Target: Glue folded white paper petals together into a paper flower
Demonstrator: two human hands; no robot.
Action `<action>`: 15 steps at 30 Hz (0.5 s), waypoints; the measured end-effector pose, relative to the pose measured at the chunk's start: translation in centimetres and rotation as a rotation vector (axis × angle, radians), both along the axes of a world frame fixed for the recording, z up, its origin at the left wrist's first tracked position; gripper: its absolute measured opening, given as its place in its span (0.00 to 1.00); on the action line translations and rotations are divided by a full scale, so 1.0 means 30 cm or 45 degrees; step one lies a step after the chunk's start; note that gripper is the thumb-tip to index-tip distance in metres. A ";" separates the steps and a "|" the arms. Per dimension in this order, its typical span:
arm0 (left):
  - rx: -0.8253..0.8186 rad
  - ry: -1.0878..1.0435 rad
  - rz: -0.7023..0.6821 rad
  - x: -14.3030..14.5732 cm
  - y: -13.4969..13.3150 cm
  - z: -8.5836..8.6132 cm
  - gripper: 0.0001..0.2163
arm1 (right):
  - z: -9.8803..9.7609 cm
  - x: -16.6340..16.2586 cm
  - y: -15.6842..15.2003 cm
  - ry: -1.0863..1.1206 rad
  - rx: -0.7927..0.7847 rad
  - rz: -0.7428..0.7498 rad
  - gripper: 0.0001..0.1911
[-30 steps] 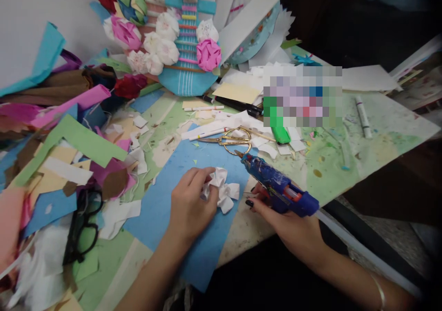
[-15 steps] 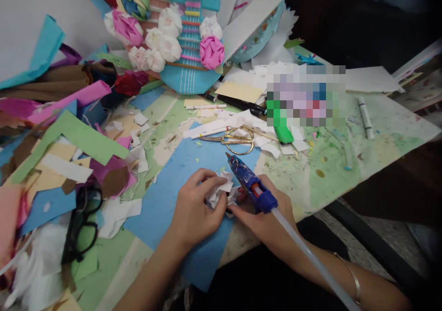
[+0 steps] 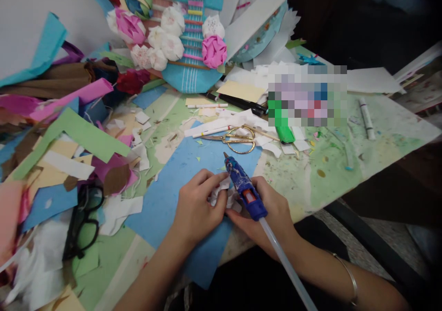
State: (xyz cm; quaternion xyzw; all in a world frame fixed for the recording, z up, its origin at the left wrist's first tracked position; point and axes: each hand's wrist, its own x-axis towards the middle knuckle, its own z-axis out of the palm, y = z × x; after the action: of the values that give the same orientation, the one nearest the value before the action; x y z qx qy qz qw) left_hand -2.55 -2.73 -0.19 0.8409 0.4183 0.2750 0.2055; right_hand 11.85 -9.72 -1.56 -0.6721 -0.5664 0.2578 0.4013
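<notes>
Crumpled white paper [image 3: 221, 187] is pinched in my left hand [image 3: 196, 207], with the fingers curled round it. A blue glue gun [image 3: 243, 187] rests in my right hand [image 3: 274, 210], its nozzle pointing up and away from me. From its back end runs a long translucent glue stick [image 3: 285, 260]. The fingertips of my right hand also reach the white paper; the gun partly hides them. Beneath both hands lies a blue paper sheet [image 3: 155, 205]. Gold-handled scissors [image 3: 240, 140] lie just beyond the nozzle.
Paper scraps [image 3: 83, 136] and black glasses [image 3: 83, 223] cover the left side. A blue paper guitar shape [image 3: 191, 81] with paper flowers stands at the back. Rolled white sticks [image 3: 210, 131], a green object [image 3: 285, 131] and a marker [image 3: 366, 118] lie farther off.
The glue gun has swung slightly, its nozzle shifting left and its back end moving left and down. My hands still hold the white paper between them.
</notes>
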 end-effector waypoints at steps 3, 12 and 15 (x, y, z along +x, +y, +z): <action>0.013 -0.029 -0.012 -0.003 0.001 -0.001 0.10 | 0.005 0.000 0.000 -0.047 -0.003 -0.013 0.11; -0.162 -0.110 -0.108 -0.025 0.013 0.015 0.10 | -0.020 0.013 0.002 0.093 0.001 -0.123 0.09; -0.207 -0.106 -0.153 -0.028 0.015 0.021 0.10 | -0.017 0.014 0.002 0.128 -0.020 -0.125 0.07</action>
State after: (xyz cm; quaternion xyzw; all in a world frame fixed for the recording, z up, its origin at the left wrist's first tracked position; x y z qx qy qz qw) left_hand -3.38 -2.28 0.42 0.8329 0.3791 0.2620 0.3065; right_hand 12.27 -9.67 -2.06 -0.6885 -0.5099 0.2755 0.4360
